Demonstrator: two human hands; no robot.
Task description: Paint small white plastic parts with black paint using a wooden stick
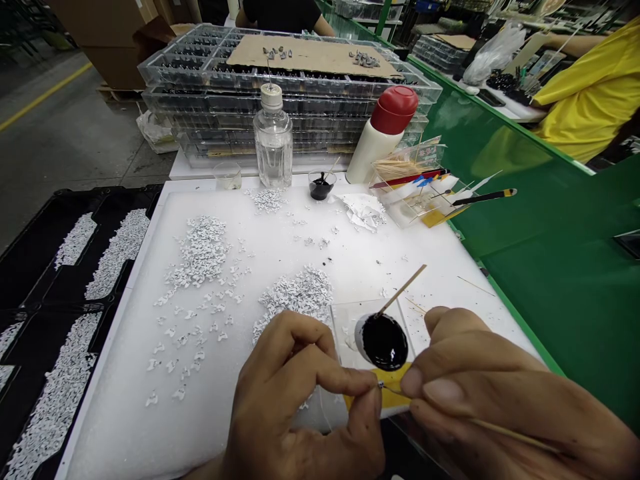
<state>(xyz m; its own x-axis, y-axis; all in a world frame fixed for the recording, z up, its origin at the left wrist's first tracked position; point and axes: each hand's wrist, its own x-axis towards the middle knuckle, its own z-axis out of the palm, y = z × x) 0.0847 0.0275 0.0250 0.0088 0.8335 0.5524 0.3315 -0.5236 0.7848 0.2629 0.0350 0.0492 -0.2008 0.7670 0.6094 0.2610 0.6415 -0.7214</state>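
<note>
The left hand point(310, 393) pinches one tiny part point(381, 385), the right hand point(500, 387) one thin stick point(515, 435), with one large black-filled cup point(359, 333) and one red-capped flask point(381, 135) at the part's twelve o'clock.

Worktop point(125, 427) bright | floor point(65, 147) dim | glints on black liquid point(384, 341) | sheen on green panel point(520, 193) | edges stretched

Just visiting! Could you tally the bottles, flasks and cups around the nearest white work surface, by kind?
Clear bottle: 1
Red-capped white flask: 1
Cups holding black liquid: 2
Small clear cup: 1
Total: 5
</note>
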